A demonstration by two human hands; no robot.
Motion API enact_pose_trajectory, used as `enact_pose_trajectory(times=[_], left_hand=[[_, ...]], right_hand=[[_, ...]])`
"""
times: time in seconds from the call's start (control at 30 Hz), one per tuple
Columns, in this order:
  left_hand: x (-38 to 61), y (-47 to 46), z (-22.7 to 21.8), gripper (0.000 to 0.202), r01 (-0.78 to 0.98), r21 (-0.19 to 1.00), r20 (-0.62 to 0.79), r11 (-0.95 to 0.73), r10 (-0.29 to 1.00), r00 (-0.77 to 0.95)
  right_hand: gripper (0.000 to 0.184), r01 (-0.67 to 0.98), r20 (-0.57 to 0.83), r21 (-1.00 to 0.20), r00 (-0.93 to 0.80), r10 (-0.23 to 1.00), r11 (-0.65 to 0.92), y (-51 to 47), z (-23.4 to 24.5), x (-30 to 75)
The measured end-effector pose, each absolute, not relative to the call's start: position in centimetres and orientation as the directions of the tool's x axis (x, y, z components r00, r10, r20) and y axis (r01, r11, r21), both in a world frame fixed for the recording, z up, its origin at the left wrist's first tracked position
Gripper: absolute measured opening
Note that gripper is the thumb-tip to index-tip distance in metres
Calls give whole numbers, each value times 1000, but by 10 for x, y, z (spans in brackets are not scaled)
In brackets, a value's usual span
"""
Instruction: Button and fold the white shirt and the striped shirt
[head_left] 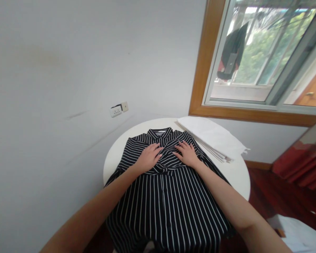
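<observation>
A black-and-white striped shirt (pixel 158 189) lies spread over a round white table, its collar toward the wall and its lower part hanging over the near edge. My left hand (pixel 149 157) rests palm down on the left side of the chest, fingers stretched out. On the right side of the chest, my right hand (pixel 187 154) lies flat too, with its fingers apart. Between the hands the cloth is bunched into folds. Neither hand grips anything.
White folded cloth (pixel 210 135) lies on the right of the white table (pixel 116 154). Behind is a wall with a socket (pixel 116 111) and a wood-framed window (pixel 210 52). A red curtain (pixel 302 161) hangs at right, and a white object (pixel 300 232) stands low at bottom right.
</observation>
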State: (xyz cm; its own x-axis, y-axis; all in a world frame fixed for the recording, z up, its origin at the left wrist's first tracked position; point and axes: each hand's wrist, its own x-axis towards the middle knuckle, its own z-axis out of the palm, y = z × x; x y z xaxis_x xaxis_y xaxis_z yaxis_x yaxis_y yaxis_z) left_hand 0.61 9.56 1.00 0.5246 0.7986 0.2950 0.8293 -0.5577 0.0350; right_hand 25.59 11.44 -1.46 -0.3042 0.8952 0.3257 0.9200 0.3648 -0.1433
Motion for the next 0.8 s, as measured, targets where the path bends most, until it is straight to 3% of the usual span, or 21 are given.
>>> enact_pose_trajectory(times=[0.1, 0.2, 0.43, 0.8], left_hand=[[9, 89, -7, 59, 755, 70, 165, -652, 754, 636], [8, 84, -13, 74, 770, 89, 86, -632, 775, 626], [12, 75, -1, 82, 758, 93, 140, -645, 762, 632], [11, 65, -9, 81, 734, 135, 73, -666, 745, 663]], right_hand=[[69, 929, 132, -169, -309, 942, 329, 114, -23, 254], [74, 934, 53, -175, -306, 950, 311, 113, -24, 252], [72, 920, 177, -139, -340, 923, 366, 104, -8, 245], [77, 896, 81, -162, -405, 911, 413, 91, -20, 231]])
